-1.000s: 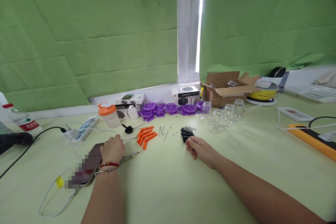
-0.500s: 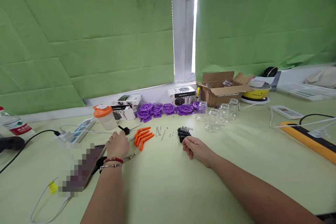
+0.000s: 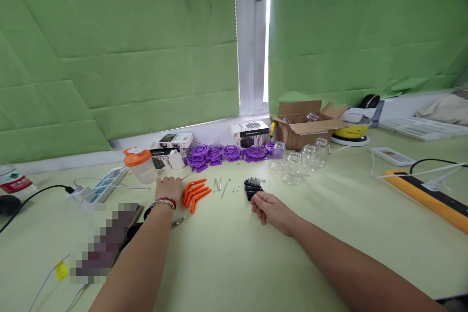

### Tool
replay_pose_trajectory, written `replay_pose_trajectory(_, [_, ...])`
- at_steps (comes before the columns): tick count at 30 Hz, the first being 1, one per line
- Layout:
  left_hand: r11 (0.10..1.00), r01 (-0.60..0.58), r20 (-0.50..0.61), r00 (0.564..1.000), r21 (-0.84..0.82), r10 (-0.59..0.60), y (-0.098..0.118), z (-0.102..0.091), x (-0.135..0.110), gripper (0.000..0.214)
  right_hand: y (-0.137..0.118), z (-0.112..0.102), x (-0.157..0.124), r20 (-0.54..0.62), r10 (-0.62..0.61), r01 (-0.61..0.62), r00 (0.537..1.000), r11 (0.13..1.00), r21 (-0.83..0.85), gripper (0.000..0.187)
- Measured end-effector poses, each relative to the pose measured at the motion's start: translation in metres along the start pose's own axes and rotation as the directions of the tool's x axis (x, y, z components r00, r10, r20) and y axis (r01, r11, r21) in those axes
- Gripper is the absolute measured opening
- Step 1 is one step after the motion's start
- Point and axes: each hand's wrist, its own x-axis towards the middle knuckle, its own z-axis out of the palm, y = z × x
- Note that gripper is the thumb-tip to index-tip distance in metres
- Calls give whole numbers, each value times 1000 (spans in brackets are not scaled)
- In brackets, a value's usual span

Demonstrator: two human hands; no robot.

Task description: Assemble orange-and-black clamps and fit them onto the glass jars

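Observation:
My left hand [image 3: 168, 189] reaches forward beside the orange curved parts [image 3: 193, 191]. Its fingers curl down over the black handle of a screwdriver, whose metal shaft [image 3: 188, 175] sticks out past them. A red cord and a metal bangle circle that wrist. My right hand [image 3: 268, 207] rests on the table with its fingers curled, fingertips against a small heap of black parts [image 3: 251, 187]. I cannot see what, if anything, those fingers hold. Loose metal pins [image 3: 220, 185] lie between the orange and the black parts.
Purple discs [image 3: 219, 152], small boxes [image 3: 171, 141], glass jars [image 3: 296, 165] and a cardboard box [image 3: 303, 124] line the back. An orange-lidded cup [image 3: 141, 165] and power strip [image 3: 104, 186] stand left. A phone [image 3: 106, 239] and pliers [image 3: 177, 222] lie near my left forearm.
My left hand has moved forward from beside the phone to the screwdriver handle next to the orange parts. My right hand has stayed by the black parts.

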Motion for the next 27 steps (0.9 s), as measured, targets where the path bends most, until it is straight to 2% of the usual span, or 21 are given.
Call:
replay_pose_trajectory(7, [997,45,-18,999,-58,-46,-2,-8,-2,31,-2,1,-1,-8,13,-13,1000,1000,6,37])
replay_pose_trajectory(10, [991,95,-80,991,-98,-103,4,-21,-5,31,-5,2,-1,-11,20,-20,1000,1000,3,36])
replay_pose_trajectory(13, [975,88,-134,984,-206,-117,21,-42,-18,33,-5,2,-2,-11,17,-17,1000,1000,-4,34])
replay_pose_trajectory(14, [898,62,-135,982,-436,-134,28,-51,-26,35,-5,2,-2,-12,15,-15,1000,1000,-7,34])
replay_pose_trajectory(15, [721,12,-113,986,-692,-125,37,-59,-35,39,-5,2,-2,-12,12,-12,1000,1000,-8,34])
replay_pose_trajectory(16, [444,-18,-77,990,-896,-115,45,-66,-44,42,-4,2,-2,-13,10,-10,1000,1000,-9,34])
replay_pose_trajectory(17, [129,-3,-12,998,-992,-65,53,-73,-55,43,-4,2,-3,-15,8,-8,1000,1000,-11,33])
replay_pose_trajectory(18, [-146,42,37,999,-988,32,61,-78,-65,42,-4,2,-3,-17,7,-7,1000,1000,-16,34])
replay_pose_trajectory(19, [-347,104,64,990,-932,123,67,-81,-74,38,-5,3,-3,-17,7,-8,1000,1000,-27,34])
replay_pose_trajectory(20, [-482,172,87,977,-859,194,72,-82,-82,32,-6,4,-4,-12,7,-8,1000,999,-46,33])
replay_pose_trajectory(22, [-619,292,156,951,-729,265,79,-80,-93,27,-10,5,-3,-3,-9,9,1000,993,-119,30])
replay_pose_trajectory(24, [-673,362,216,931,-644,294,83,-73,-98,26,-17,7,2,-22,-90,81,996,962,-261,23])
replay_pose_trajectory(25, [-686,375,224,926,-623,303,84,-70,-99,27,-21,7,6,-39,-158,134,987,924,-358,18])
replay_pose_trajectory(27, [-694,369,223,929,-619,295,86,-63,-97,29,-30,8,19,-46,-310,228,950,784,-577,12])
